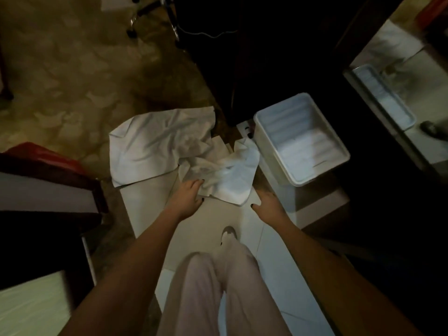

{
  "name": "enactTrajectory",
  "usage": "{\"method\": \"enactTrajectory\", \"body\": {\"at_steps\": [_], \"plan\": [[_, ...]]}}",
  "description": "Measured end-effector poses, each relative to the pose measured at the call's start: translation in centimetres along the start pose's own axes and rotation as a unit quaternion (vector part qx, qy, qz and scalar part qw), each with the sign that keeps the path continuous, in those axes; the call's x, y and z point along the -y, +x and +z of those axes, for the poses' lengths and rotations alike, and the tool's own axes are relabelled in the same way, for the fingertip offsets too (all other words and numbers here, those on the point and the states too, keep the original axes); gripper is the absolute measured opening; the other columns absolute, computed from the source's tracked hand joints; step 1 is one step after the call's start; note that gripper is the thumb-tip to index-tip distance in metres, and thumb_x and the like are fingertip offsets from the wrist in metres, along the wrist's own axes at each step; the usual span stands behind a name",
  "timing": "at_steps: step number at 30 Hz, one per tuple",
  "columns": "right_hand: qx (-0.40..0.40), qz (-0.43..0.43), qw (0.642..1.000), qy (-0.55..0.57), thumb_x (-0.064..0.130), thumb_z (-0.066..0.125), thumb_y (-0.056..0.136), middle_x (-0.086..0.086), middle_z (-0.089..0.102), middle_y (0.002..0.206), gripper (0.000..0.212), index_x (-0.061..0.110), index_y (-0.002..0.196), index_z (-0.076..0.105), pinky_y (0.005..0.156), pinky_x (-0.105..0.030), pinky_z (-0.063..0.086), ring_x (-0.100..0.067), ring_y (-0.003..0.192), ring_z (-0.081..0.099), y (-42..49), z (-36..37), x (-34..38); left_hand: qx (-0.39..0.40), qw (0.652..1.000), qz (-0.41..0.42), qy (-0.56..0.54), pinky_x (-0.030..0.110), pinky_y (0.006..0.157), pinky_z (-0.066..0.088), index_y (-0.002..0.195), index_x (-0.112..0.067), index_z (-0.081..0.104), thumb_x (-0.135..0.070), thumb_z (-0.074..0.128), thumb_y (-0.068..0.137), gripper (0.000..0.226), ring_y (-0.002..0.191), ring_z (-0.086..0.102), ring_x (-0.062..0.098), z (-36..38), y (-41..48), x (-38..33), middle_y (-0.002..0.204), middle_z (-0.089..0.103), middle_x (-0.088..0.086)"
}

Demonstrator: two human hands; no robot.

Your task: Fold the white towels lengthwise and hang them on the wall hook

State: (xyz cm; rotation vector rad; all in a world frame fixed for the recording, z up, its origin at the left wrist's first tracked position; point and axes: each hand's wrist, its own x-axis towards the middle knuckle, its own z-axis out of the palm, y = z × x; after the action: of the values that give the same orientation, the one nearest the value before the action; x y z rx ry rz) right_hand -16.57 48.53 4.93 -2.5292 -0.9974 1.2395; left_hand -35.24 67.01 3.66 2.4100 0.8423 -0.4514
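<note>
While the person leans over the pale tiled floor (206, 226), the left hand (188, 197) grasps the near left edge of a crumpled white cloth towel (230, 175), fingers curled into its folds; the right hand (266, 202) is released, fingers extended and holding nothing, just beside the towel's near corner, though blur leaves it unclear whether it touches the cloth; the crumpled white cloth towel lies on the floor between a second white towel (150, 146) and a white rectangular plastic bin (271, 156); the second white towel lies spread and wrinkled, partly on the tiles and partly on a beige patterned carpet (72, 69), its right edge meeting the crumpled one; the bin stands upright on the floor, open side up; light-coloured trousers (218, 287) and one pale shoe (229, 232) occupy the near foreground; a wheeled chair base (145, 8) stands on the carpet at the far edge, well apart from both towels.
</note>
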Motion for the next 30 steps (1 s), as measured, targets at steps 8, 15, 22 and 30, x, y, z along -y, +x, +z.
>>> {"method": "enactTrajectory", "body": {"at_steps": [8, 15, 22, 30], "plan": [[-0.019, 0.038, 0.993, 0.112, 0.016, 0.057, 0.097, -0.015, 0.039, 0.151, 0.056, 0.002, 0.146, 0.035, 0.113, -0.027, 0.028, -0.029, 0.139, 0.037, 20.0, 7.7, -7.4, 0.052, 0.998, 0.042, 0.009, 0.037, 0.111, 0.029, 0.147, -0.014, 0.031, -0.028, 0.054, 0.094, 0.06, 0.136, 0.033, 0.028, 12.4, 20.0, 5.8, 0.15, 0.034, 0.01], [-0.043, 0.154, 0.963, 0.218, 0.017, 0.06, 0.096, -0.018, 0.034, 0.153, 0.064, -0.005, 0.147, 0.029, 0.115, -0.034, 0.026, -0.032, 0.14, 0.035, 36.5, 19.3, -15.8, 0.067, 0.983, 0.165, 0.052, 0.038, 0.108, 0.03, 0.147, -0.016, 0.032, -0.029, 0.053, 0.095, 0.057, 0.136, 0.033, 0.028, 24.5, 36.4, 9.2, 0.151, 0.034, 0.009], [-0.152, 0.263, 0.9, 0.312, 0.025, 0.067, 0.09, -0.022, 0.056, 0.13, 0.061, -0.001, 0.139, 0.04, 0.097, -0.041, 0.047, -0.036, 0.119, 0.055, 43.4, 29.9, -19.6, 0.128, 0.923, 0.311, 0.189, 0.038, 0.115, 0.016, 0.15, -0.024, 0.023, -0.034, 0.046, 0.099, 0.057, 0.144, 0.021, 0.023, 32.2, 46.0, 9.5, 0.157, 0.025, 0.003], [-0.151, 0.234, 0.889, 0.364, 0.007, 0.056, 0.095, -0.012, 0.055, 0.091, 0.011, -0.001, 0.101, 0.058, 0.082, -0.035, 0.043, -0.029, 0.097, 0.056, 44.2, 29.4, -21.1, 0.139, 0.918, 0.342, 0.143, 0.043, 0.118, 0.016, 0.149, -0.026, 0.026, -0.025, 0.052, 0.097, 0.059, 0.144, 0.021, 0.023, 32.2, 49.0, 4.4, 0.157, 0.024, 0.004]]}}
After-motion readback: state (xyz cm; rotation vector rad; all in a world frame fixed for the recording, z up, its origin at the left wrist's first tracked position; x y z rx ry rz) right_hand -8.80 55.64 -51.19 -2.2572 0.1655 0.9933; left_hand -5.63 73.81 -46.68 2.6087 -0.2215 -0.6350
